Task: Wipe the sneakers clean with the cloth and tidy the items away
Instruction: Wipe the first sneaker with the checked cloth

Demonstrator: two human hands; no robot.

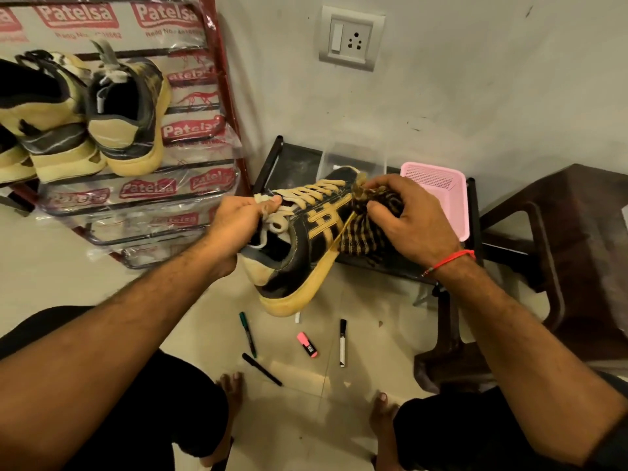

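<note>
The sneaker, black with tan stripes and a yellowed sole, hangs above the floor between your hands. Your left hand grips its tongue and collar; your right hand presses a checked cloth, bunched in curled fingers, against its side. Markers lie on the tiles below, a pink basket just behind.

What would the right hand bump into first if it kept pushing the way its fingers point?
Most likely the sneaker: the right hand grips the checked cloth against the shoe's side, fingers pointing leftward into it. Depth is hard to judge from one view.
</note>
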